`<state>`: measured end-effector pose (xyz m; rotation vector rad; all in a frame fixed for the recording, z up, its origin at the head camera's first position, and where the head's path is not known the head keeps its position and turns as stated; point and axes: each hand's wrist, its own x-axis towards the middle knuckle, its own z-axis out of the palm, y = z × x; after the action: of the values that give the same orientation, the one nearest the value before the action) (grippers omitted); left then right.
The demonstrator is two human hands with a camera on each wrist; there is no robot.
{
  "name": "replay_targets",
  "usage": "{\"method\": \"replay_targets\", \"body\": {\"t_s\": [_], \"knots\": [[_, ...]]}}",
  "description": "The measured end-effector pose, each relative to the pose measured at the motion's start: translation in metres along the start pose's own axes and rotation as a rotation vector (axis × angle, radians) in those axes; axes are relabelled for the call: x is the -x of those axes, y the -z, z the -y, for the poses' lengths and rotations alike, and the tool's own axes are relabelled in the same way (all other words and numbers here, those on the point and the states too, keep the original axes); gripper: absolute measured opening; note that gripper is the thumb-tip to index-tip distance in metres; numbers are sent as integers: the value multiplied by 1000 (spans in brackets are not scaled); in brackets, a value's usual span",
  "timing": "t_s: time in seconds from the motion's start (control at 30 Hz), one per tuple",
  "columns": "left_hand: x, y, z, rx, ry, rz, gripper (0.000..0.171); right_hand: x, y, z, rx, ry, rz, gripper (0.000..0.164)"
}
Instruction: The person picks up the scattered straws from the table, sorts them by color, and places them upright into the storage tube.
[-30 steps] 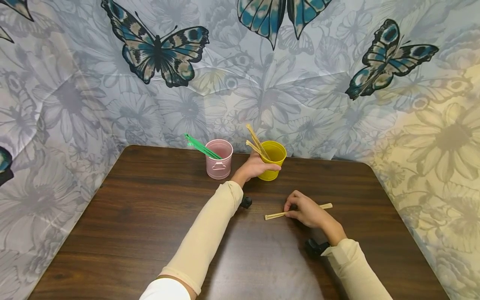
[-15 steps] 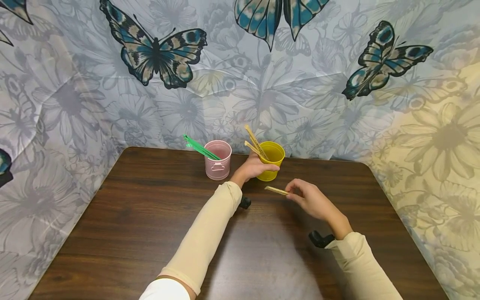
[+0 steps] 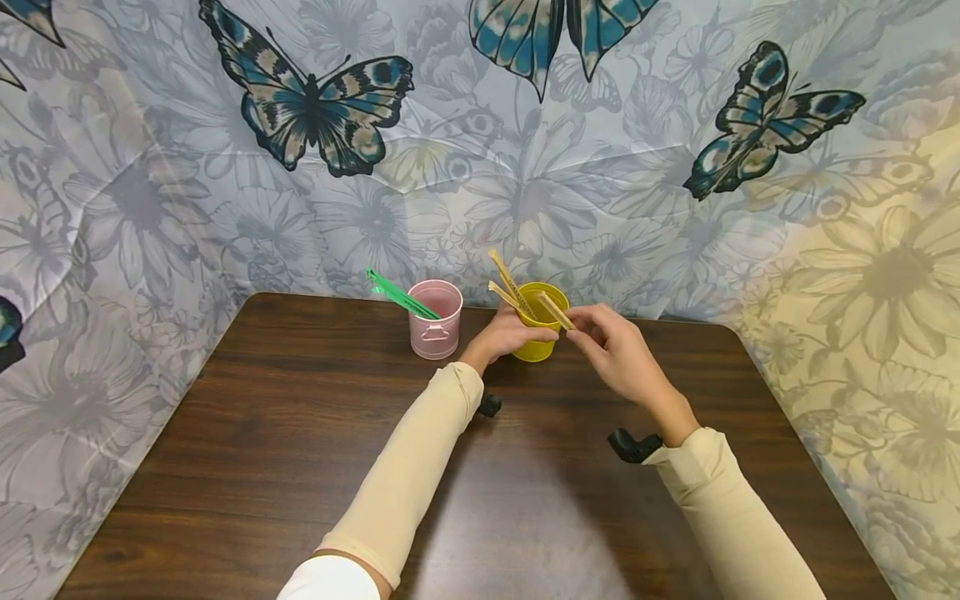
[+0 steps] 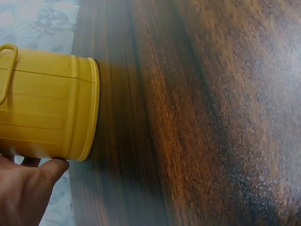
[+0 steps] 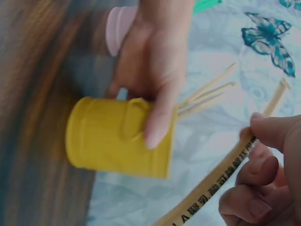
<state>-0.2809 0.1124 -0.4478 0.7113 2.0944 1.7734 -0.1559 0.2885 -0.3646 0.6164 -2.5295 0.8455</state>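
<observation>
My left hand (image 3: 504, 335) grips a small yellow bucket (image 3: 534, 351) at the far side of the table, thumb across its front and fingers on its left side. Several paper-wrapped straws (image 3: 507, 279) lean out of that bucket to the left. My right hand (image 3: 624, 354) pinches another wrapped straw (image 3: 553, 309), held slanted by the bucket's right rim. Printed characters run along this straw (image 5: 209, 187) in the right wrist view. From the left wrist camera, the thumb and fingertips of my left hand (image 4: 28, 188) touch the side of the bucket (image 4: 42, 103).
A pink bucket (image 3: 435, 337) stands left of the yellow one, with green wrapped straws (image 3: 397, 292) leaning in it. The dark wooden table (image 3: 247, 467) ends at the back against a butterfly-print cloth (image 3: 540, 200).
My right hand has lifted the wrapped straw off the table, carried it back to the yellow bucket and tilted it. My left hand has kept its hold on the bucket.
</observation>
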Motion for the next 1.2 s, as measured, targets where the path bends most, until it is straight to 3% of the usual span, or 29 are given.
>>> {"method": "replay_targets", "body": {"t_s": [0.23,0.37,0.83,1.03,1.2], "knots": [[-1,2,2,9,-13,8,58,-40,1,21,-76,18,-141,17],[-2,3,4,26,0,15,59,-59,0,31,-130,14,-160,15],[-1,2,0,33,29,44,57,-88,-14,28,-162,-41,-126,15],[-3,2,1,18,17,12,57,-91,-32,15,-91,-82,-38,16],[-5,0,3,59,-27,-9,65,-85,-42,3,-37,-117,42,18]]}}
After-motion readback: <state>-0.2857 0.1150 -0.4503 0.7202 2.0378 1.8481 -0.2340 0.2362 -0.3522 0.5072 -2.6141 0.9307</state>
